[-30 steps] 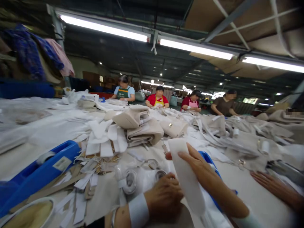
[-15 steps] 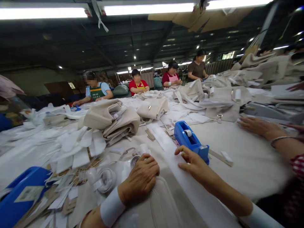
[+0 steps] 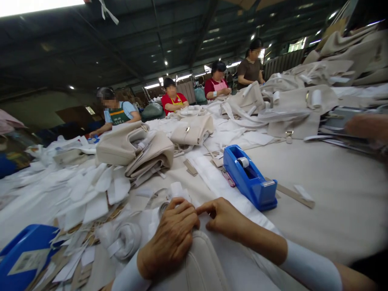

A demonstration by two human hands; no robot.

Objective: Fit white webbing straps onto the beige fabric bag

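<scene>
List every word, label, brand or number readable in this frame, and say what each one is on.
No text here can be read.
Label on the blue tape dispenser at lower left: print too small and blurred to read.
Green apron on the co-worker at the far left: any marking too small to read.
Blue tape dispenser beside the hands: no readable text.

Prob. a bag factory: long work table point(image 3: 327, 194) w/ beige handbags point(image 3: 190, 130), workers in aprons point(image 3: 118, 113), fluorescent tubes point(image 3: 30, 6).
</scene>
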